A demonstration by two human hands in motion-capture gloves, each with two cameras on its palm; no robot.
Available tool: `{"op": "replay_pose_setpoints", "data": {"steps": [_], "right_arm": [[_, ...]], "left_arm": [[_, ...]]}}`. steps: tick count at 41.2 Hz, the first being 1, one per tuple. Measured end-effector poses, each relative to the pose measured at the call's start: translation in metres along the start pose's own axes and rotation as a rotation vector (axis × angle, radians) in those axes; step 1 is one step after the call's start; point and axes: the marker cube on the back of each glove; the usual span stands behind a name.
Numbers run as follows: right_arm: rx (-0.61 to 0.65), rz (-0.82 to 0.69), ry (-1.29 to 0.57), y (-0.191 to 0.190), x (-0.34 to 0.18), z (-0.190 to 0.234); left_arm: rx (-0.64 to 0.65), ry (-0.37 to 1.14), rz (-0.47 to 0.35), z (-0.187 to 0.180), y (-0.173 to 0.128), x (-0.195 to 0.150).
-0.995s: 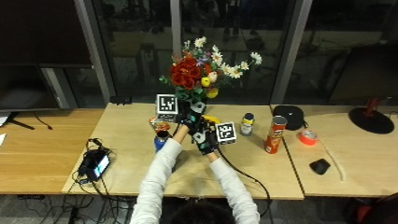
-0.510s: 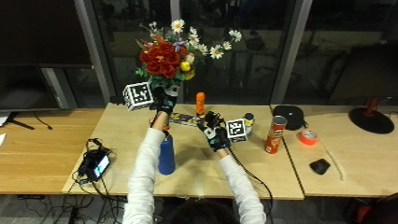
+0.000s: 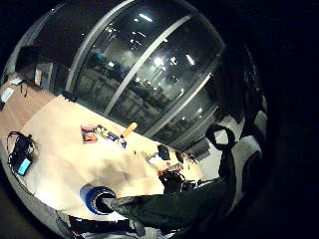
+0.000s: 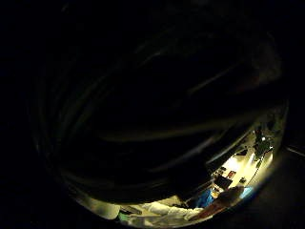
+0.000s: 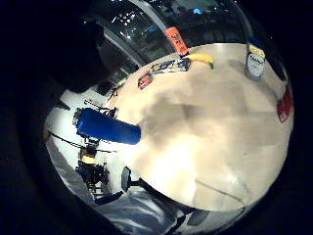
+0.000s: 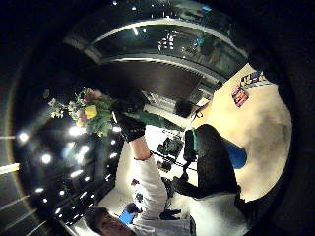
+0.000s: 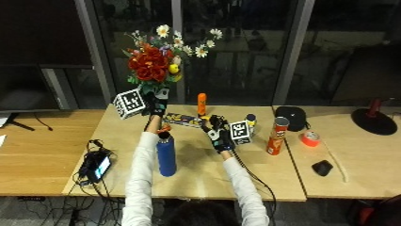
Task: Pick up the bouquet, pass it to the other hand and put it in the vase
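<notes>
Outside view, left hand (image 7: 154,105) grip holding bouquet (image 7: 153,63) aloft above blue vase (image 7: 165,154), right hand (image 7: 217,135) relaxed

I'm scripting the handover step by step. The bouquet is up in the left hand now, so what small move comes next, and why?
Probably lower the bouquet toward the blue vase. The left hand grips its stems, raised well above the table, while the right hand hovers open and holds nothing. The vase stands upright below the left hand, so lining the stems up over its mouth looks like the natural step.
</notes>
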Motion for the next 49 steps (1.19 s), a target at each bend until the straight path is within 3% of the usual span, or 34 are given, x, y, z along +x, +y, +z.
{"op": "replay_pose_setpoints", "data": {"steps": [7,30,49], "right_arm": [[-0.012,0.005,-0.001,0.000,0.004,0.004],[-0.003,0.037,0.022,-0.002,0.018,0.004],[0.011,0.042,0.012,-0.001,0.021,-0.005]], "left_arm": [[0.013,-0.015,0.024,-0.005,0.000,-0.009],[-0.018,0.081,-0.052,0.006,0.006,-0.025],[-0.068,0.066,-0.088,0.011,0.018,-0.041]]}}
